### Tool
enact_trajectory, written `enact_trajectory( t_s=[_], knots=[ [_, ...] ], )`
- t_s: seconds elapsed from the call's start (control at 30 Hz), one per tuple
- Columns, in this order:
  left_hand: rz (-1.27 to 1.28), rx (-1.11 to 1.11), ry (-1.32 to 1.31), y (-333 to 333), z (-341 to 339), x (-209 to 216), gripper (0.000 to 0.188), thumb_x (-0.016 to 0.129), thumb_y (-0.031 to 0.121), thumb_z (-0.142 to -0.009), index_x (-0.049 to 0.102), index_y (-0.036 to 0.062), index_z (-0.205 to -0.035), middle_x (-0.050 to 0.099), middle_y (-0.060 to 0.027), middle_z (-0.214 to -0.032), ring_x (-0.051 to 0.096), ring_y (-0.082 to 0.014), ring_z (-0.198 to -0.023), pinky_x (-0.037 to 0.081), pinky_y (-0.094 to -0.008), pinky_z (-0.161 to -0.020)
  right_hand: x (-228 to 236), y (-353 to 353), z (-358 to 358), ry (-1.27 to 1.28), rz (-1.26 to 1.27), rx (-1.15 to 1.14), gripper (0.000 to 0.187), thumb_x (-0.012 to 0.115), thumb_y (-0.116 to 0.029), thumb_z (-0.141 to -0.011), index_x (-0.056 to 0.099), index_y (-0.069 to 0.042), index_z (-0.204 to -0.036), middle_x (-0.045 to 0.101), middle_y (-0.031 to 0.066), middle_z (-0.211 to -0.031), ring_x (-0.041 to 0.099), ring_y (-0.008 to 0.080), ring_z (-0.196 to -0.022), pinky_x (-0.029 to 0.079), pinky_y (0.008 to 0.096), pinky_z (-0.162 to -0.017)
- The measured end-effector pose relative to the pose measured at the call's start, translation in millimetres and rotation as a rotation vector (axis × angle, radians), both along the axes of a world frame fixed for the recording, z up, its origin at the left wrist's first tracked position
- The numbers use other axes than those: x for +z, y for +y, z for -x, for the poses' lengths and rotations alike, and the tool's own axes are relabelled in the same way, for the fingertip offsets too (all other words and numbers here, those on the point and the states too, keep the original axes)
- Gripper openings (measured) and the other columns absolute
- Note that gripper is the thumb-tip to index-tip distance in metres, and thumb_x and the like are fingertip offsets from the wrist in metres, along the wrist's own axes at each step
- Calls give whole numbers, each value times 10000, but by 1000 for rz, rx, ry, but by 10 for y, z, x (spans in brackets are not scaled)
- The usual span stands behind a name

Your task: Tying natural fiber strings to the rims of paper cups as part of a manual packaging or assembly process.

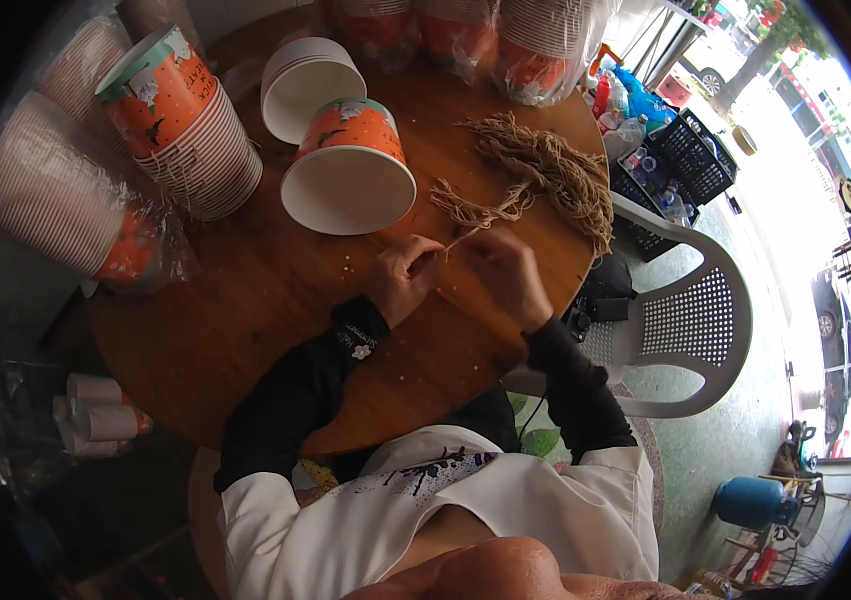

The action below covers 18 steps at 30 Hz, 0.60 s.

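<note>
My left hand (405, 279) is closed in a pinch near the middle of the wooden table, with the end of a thin tan string (462, 238) between its thumb and finger. My right hand (502, 273) is close beside it on the right, its fingers bent together on the same string, slightly blurred. A loose tangle of this string leads up to a larger tan string bundle (549, 172) at the table's right side. Just beyond my left hand, an orange and white paper bucket (351, 190) lies tipped, its white opening toward me. Behind it stands another white paper bucket (312, 85).
At left rises a tall stack of orange paper buckets (191, 140), beside plastic-wrapped stacks (56, 190). More wrapped buckets (536, 50) line the far edge. A grey plastic chair (691, 315) stands right of the round table (246, 330); black crates (686, 155) with bottles lie beyond.
</note>
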<state>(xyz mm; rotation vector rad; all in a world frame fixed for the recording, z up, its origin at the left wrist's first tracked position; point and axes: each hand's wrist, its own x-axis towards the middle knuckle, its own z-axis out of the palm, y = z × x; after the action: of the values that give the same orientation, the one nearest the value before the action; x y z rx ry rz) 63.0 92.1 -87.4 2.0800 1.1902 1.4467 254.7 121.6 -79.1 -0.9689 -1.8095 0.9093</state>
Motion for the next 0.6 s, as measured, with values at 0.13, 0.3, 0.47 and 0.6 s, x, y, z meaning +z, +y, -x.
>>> enact_trajectory(
  t_s=[0.13, 0.3, 0.47, 0.6],
  knots=[
    [94, 34, -109, 9, 42, -69, 67, 596, 57, -929, 642, 27, -968, 676, -95, -875, 675, -201, -786, 520, -298, -672, -91, 839, -468, -609, -443, -260, 352, 611, -60, -832, 654, -153, -1168, 554, 115, -1254, 598, 306, -1050, 508, 385, -856],
    [72, 24, -149, -149, 152, 32, 65, 589, 69, -936, 630, 20, -946, 669, -82, -847, 669, -184, -757, 517, -290, -647, -338, 1652, -833, -657, -566, -177, 273, 500, -113, -859, 696, -131, -1049, 617, 86, -1130, 581, 302, -1043, 473, 378, -914],
    [247, 44, -99, -949, 744, 84, 84, 540, 51, -945, 616, 23, -923, 646, -87, -852, 642, -157, -772, 536, -297, -680, -416, 1963, -723, -543, -499, -199, 235, 505, -84, -843, 715, -98, -947, 642, 108, -1023, 569, 309, -1050, 456, 380, -926],
    [394, 301, -437, -1441, 1356, 50, 139, 526, 143, -975, 620, 48, -938, 640, -72, -871, 620, -136, -773, 532, -293, -724, -445, 2175, -816, -598, -543, -214, 241, 493, -70, -846, 710, -96, -947, 643, 104, -1023, 566, 316, -1036, 456, 382, -920]
  ],
)
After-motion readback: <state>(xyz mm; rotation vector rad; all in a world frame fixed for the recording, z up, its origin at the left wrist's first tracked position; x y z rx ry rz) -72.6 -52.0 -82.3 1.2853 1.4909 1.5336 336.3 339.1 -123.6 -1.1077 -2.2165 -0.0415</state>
